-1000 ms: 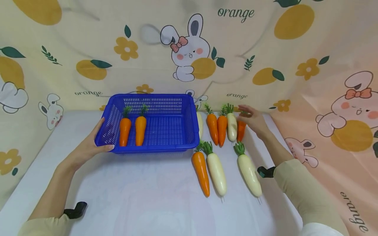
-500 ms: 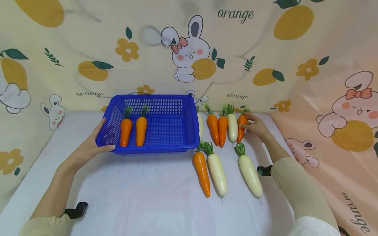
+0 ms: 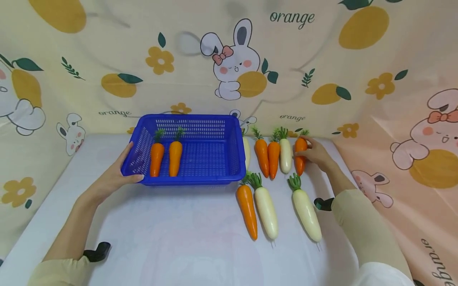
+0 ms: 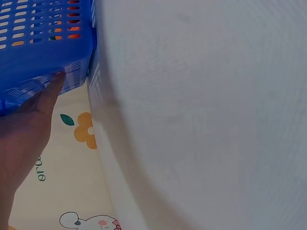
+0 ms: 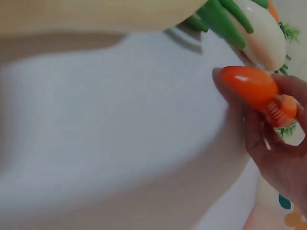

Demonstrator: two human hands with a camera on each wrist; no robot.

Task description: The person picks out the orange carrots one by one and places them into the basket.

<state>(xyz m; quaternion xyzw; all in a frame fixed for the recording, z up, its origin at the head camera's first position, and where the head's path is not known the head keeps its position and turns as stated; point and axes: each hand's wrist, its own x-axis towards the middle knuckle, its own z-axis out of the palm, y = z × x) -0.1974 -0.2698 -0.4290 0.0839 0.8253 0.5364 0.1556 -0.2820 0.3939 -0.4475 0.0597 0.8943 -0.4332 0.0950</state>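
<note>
In the head view, my left hand [image 3: 111, 176] holds the near left corner of a blue plastic basket [image 3: 189, 182], thumb at the front rim and fingers along the left side. Two carrots with green tops, one carrot [image 3: 156, 159] and a lighter carrot [image 3: 175, 159], lie inside. Far right, my right hand [image 3: 318, 153] pinches an orange carrot [image 3: 301, 153] between thumb and fingers. In the right wrist view this carrot [image 5: 249, 86] points its tip at the camera. A white radish [image 3: 285, 155] lies left of it.
Further carrots, such as a carrot [image 3: 262, 157] and a nearer carrot [image 3: 247, 210], lie right of the basket. Two white radishes, one radish [image 3: 266, 212] and another radish [image 3: 307, 214], lie nearer on the white table [image 3: 179, 230]. A printed cloth [image 3: 286, 51] stands behind.
My right hand has come down from above the rightmost carrot to grip it, and the carrot has shifted slightly. My left hand stays at the basket corner. The head view shifts slightly.
</note>
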